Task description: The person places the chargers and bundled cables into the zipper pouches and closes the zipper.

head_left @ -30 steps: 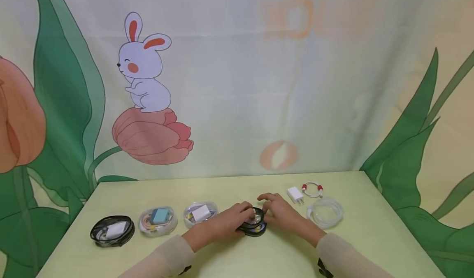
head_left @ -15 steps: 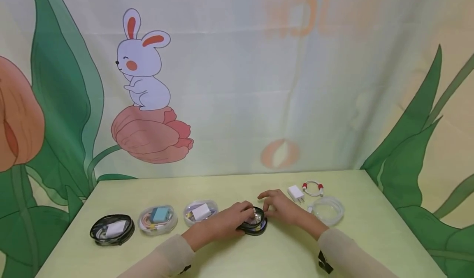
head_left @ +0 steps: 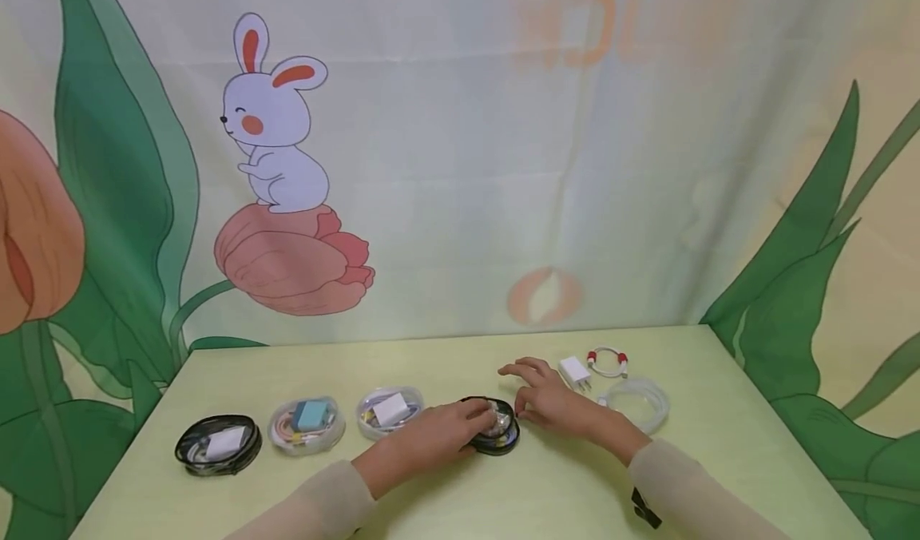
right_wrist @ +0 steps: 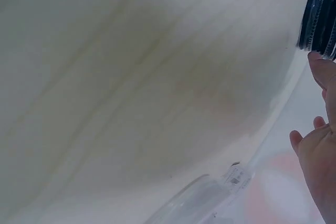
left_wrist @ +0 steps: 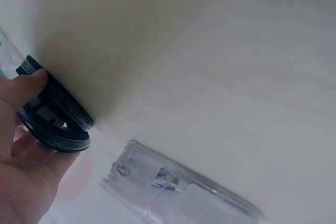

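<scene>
A small round zip pouch (head_left: pixel 505 443) with black edges and clear sides lies on the table between both hands. My left hand (head_left: pixel 438 436) grips it from the left. In the left wrist view the thumb lies over one side of the pouch (left_wrist: pixel 65 106) and fingers lie along the other. Something shiny and partly hidden shows at its opening by the left fingertips. My right hand (head_left: pixel 557 400) is at the pouch's right edge with fingers spread. The right wrist view has one fingertip (right_wrist: pixel 314 56) right at the pouch's edge and the other fingers away from it.
Leftward stand a black-edged pouch (head_left: pixel 194 464), a clear pouch with a blue charger (head_left: pixel 311 417) and another clear pouch with a white charger (head_left: pixel 390 410). At right are a white plug charger (head_left: pixel 573 371), a short red-ended cable (head_left: pixel 607 351) and a clear pouch (head_left: pixel 660 404).
My right hand has shifted slightly right, its fingers lifting off the pouch a little more. The left hand has flattened slightly over the pouch, which stays in place.
</scene>
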### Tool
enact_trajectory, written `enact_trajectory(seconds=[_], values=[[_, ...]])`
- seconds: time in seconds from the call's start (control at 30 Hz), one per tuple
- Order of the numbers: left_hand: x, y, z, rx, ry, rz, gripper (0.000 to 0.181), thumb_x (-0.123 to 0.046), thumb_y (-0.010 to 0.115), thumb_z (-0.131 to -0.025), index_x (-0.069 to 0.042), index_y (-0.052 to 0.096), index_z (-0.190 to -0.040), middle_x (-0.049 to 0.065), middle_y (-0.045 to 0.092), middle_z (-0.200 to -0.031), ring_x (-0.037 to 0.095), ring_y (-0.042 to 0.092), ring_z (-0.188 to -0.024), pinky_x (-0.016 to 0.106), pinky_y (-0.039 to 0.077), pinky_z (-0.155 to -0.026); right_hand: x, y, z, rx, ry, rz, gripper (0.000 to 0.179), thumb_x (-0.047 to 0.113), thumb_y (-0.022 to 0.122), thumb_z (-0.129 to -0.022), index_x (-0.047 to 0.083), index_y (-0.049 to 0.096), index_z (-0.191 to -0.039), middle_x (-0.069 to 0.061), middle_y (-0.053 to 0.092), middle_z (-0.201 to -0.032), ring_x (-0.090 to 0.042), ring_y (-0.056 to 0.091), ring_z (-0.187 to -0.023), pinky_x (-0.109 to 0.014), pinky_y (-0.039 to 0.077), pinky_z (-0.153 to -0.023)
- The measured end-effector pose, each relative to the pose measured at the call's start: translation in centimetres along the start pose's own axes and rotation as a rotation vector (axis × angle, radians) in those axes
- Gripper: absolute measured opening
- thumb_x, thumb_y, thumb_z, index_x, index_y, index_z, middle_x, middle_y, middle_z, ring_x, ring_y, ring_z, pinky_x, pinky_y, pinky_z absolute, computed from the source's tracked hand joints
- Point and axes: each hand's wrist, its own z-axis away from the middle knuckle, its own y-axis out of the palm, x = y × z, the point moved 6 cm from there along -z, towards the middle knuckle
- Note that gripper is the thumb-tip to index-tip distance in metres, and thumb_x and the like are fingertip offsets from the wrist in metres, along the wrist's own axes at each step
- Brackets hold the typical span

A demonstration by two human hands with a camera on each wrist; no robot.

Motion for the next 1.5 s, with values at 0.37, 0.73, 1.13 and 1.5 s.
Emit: enact_trajectory(seconds=[0.37, 0.73, 1.13, 1.5], values=[[0.0, 0.2, -0.3, 0.007, -0.087, -0.030, 0.052, -0.027, 0.080, -0.089, -0.014, 0.061, -0.136, 0.010, 0.057, -0.139, 0.024, 0.071, -0.100, 0.033, 0.060, -0.069, -0.9, 0.2, 0.6, 0.000, 0.321, -0.282, 0.012, 0.013, 0.078, -0.088, 0.019, 0.073, -0.080, -0.014, 0.056, -0.142, -0.041, 0.047, -0.131, -0.059, 0.037, -0.107], [0.6, 0.5, -1.6, -0.016, -0.208, -0.084, 0.050, -0.022, 0.079, -0.090, -0.005, 0.062, -0.133, 0.016, 0.060, -0.130, 0.028, 0.069, -0.105, 0.035, 0.061, -0.065, -2.0, 1.1, -0.2, -0.005, 0.378, -0.410, 0.016, 0.006, 0.073, -0.084, 0.018, 0.070, -0.073, -0.014, 0.060, -0.139, -0.045, 0.046, -0.131, -0.065, 0.033, -0.108], [2.3, 0.7, -1.2, 0.005, -0.226, -0.016, 0.053, -0.018, 0.076, -0.092, -0.005, 0.058, -0.141, 0.018, 0.055, -0.140, 0.033, 0.071, -0.091, 0.040, 0.060, -0.066, -2.3, 1.0, -1.5, -0.009, 0.503, -0.329, 0.012, 0.010, 0.070, -0.096, 0.005, 0.071, -0.106, -0.014, 0.067, -0.119, -0.034, 0.063, -0.113, -0.049, 0.050, -0.099], [2.0, 0.6, -0.9, -0.008, -0.171, 0.006, 0.054, -0.016, 0.076, -0.092, -0.006, 0.058, -0.142, 0.016, 0.052, -0.142, 0.030, 0.070, -0.099, 0.037, 0.061, -0.072, -2.8, 1.6, -2.6, 0.121, 0.390, -0.346, 0.011, 0.006, 0.067, -0.095, 0.004, 0.070, -0.084, -0.017, 0.062, -0.118, -0.038, 0.055, -0.108, -0.050, 0.043, -0.094]])
